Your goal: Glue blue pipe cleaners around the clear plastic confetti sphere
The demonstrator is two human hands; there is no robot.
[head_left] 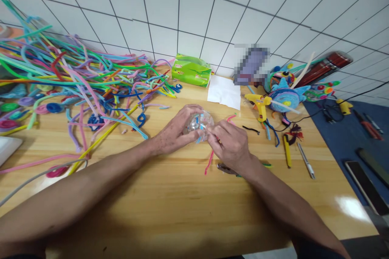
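My left hand is curled around a small, clear, round container with small pale and blue bits in it. The thumb lies along its near side and the fingers along its far side. My right hand is closed in a pinch at the container's right edge. From its fingertips a thin, pale, stick-like piece points into the container; its exact kind is not clear. Beside the right hand lie a pink pipe cleaner and, partly under the wrist, a dark-handled tool.
Many coloured pipe cleaners are heaped at the left. Behind my hands are a green tissue pack and a white paper sheet. To the right are a yellow glue gun, a blue coiled craft piece, a yellow cutter and a pen-like tool.
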